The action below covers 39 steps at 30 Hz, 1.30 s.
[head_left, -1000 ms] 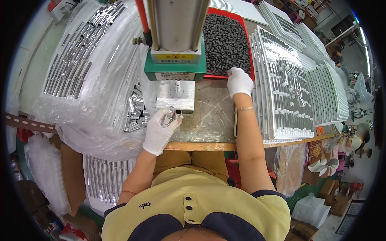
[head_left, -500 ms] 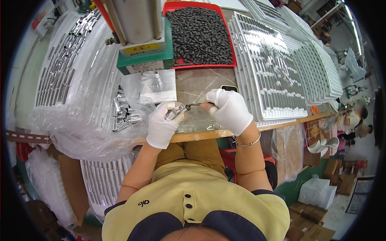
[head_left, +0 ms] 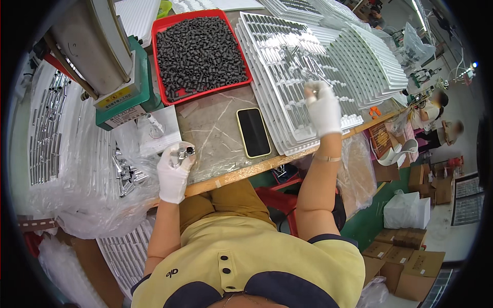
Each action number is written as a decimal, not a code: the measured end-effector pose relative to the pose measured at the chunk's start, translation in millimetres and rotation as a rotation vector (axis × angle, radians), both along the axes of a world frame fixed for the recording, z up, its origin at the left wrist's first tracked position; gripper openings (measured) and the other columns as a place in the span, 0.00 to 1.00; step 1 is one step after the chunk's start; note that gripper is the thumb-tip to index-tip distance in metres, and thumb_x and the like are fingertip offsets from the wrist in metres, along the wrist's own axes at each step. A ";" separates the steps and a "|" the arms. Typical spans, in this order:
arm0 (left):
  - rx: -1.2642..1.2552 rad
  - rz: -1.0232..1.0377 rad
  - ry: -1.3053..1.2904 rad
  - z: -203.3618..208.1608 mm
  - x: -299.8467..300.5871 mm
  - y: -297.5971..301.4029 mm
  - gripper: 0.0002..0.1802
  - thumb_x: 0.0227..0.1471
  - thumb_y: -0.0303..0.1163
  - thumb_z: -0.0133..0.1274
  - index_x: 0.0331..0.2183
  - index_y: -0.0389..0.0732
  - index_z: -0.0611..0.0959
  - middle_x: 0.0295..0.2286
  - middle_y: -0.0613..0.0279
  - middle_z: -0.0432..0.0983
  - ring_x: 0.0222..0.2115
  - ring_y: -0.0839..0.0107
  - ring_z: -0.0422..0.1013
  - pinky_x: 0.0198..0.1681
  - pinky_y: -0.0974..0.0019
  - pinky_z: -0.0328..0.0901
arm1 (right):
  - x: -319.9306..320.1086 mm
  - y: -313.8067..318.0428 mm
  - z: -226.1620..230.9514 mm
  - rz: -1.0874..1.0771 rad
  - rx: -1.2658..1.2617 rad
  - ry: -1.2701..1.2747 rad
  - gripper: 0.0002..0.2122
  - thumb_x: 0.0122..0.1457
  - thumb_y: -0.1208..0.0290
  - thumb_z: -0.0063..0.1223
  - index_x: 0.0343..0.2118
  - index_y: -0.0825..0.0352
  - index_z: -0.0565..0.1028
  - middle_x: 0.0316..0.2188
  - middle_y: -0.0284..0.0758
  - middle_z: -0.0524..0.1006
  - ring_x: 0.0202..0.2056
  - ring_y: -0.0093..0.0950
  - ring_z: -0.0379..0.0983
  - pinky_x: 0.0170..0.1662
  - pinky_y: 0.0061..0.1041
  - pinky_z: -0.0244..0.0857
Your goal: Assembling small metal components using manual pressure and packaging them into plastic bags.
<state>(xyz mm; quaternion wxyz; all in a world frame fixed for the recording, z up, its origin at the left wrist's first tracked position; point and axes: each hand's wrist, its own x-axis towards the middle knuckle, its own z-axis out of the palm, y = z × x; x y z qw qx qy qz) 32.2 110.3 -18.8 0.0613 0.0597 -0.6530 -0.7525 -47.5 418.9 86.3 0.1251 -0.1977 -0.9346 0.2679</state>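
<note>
My gloved left hand (head_left: 172,177) is at the near edge of the bench, closed around short shiny metal tubes (head_left: 181,154); a dark piece shows in the end of one. My gloved right hand (head_left: 324,110) is out to the right, above the top white ribbed tray (head_left: 280,95). Its thumb and fingers are drawn together beside a loose heap of shiny metal pieces (head_left: 303,64) on that tray. Whatever sits between those fingertips is too small to tell.
A red tray (head_left: 160,84) full of small black sleeves lies at the back. The green-based press (head_left: 123,108) stands left of it. A phone (head_left: 253,132) rests mid-bench. Plastic-wrapped metal tubes (head_left: 43,138) fill the left side; more white trays (head_left: 367,64) are stacked right.
My right hand has gone from beside the left hand to above the tray on the right. My left hand keeps the tubes. The view has turned, and the phone is now uncovered.
</note>
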 end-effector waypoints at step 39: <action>-0.220 0.050 0.137 -14.9 2.8 -37.4 0.19 0.34 0.22 0.68 0.33 0.38 0.78 0.29 0.67 0.73 0.32 0.78 0.69 0.35 0.73 0.65 | 40.8 -189.8 -94.6 0.952 -0.475 0.143 0.08 0.46 0.74 0.61 0.31 0.63 0.76 0.22 0.35 0.78 0.24 0.29 0.76 0.29 0.24 0.70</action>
